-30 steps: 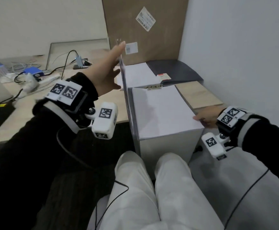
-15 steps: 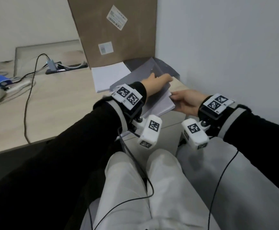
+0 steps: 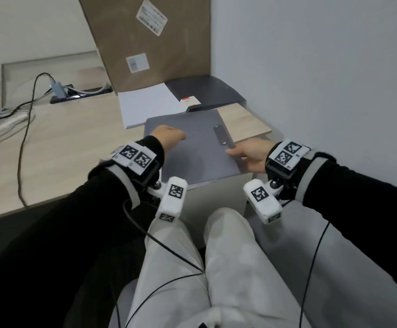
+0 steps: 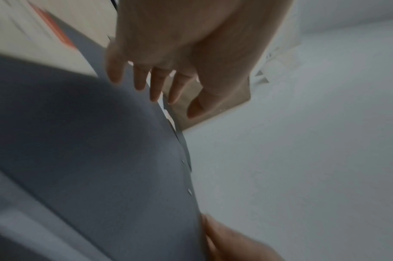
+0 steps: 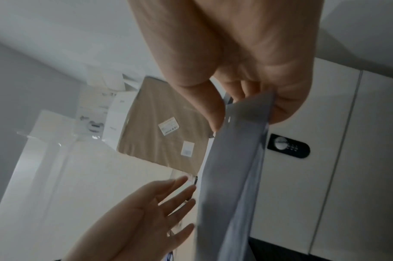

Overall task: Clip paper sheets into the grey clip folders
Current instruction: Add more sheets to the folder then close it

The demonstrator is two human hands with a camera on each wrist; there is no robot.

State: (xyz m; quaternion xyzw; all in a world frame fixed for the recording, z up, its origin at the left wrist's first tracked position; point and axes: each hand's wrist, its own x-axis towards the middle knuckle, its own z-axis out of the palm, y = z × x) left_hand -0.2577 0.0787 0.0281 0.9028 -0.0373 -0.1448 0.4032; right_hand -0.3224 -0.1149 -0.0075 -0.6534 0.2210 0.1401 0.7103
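Head view: my right hand (image 3: 252, 156) pinches the closed grey folder (image 3: 192, 152) at its 3 o'clock edge, half over the desk (image 3: 62, 147) lip; it could tip off.

Left wrist view: my left hand (image 4: 168, 58) hovers flat-fingered, gripping nothing.

Right wrist view: thin pinch near the metal clip; blurred, slippage looks possible. Spare paper sheets (image 3: 148, 105) lie at 11 o'clock.
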